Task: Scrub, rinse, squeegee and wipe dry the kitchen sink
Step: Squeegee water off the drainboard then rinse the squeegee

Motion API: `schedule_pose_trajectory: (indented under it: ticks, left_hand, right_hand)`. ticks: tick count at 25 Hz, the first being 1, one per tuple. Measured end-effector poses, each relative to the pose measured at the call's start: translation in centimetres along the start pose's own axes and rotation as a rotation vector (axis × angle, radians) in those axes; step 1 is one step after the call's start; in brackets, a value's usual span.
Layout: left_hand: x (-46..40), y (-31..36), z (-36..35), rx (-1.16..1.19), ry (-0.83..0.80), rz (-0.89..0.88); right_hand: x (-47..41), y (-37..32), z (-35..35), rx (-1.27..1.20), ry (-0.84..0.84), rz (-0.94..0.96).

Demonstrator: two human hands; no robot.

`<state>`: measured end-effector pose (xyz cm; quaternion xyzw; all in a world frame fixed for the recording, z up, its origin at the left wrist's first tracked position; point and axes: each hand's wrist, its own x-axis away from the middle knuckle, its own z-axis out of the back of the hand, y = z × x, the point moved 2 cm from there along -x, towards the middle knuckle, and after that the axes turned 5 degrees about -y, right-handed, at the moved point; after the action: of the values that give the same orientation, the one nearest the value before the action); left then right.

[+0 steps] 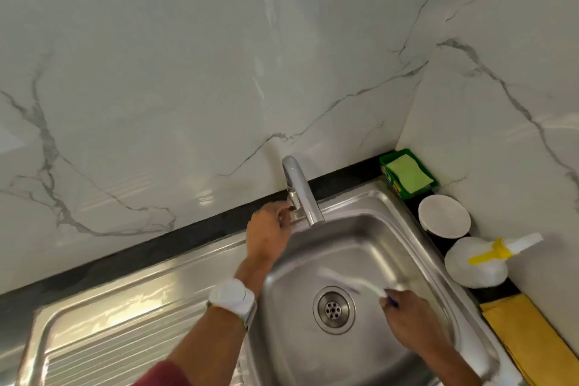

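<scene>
Marble-look wall panels meet in a corner behind a steel sink [416,222] set in a dark desk [175,247]; the left hand [269,233] curls its fingers at the tap [300,191] lever, and the right hand [410,313] grips a thin, blurred brush [351,282] angled over the drain [333,309]. The brush looks light, stiff and likely slick when wet, best held low on its handle, while the basin is rigid and slippery. Along the right rim a green sponge tray [407,174], white bowl [445,216], spray bottle [482,260] and yellow cloth [532,341] crowd any wide strokes.
</scene>
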<state>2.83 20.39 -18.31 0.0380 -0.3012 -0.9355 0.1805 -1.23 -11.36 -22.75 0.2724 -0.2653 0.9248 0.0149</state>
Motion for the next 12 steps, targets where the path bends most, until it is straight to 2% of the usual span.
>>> schedule_pose_trajectory:
  ticks: [2, 3, 4, 6, 7, 8, 11, 12]
  left_hand:
    - [2.6, -0.4, -0.8, -0.025, -0.051, -0.038]
    - [4.3, 0.2, -1.4, -0.05, -0.155, -0.097]
    - [6.0, 1.7, -2.3, -0.084, -0.295, -0.209]
    - [8.8, 4.2, -4.6, -0.121, -0.474, -0.43]
    - [9.8, 5.1, -5.6, -0.152, -0.51, -0.488]
    - [10.4, 6.2, -6.3, -0.184, -0.519, -0.518]
    - [10.8, 7.6, -6.9, -0.294, -0.505, -0.446]
    - [10.5, 7.9, -6.7, -0.262, -0.484, -0.432]
  right_hand:
    - [1.0, -0.4, 0.9, 0.122, -0.066, 0.078]
    - [1.4, -0.6, 1.3, 0.185, -0.058, 0.152]
    - [1.9, -0.6, 1.6, 0.262, -0.057, 0.243]
    - [2.2, -2.3, 2.7, 0.493, -0.118, 0.429]
    - [2.4, -2.9, 3.1, 0.625, -0.076, 0.494]
    - [2.5, -3.3, 3.8, 0.655, 0.009, 0.543]
    - [4.7, -3.6, 5.9, 0.581, 0.2, 0.644]
    - [5.5, -3.0, 6.5, 0.526, 0.349, 0.735]
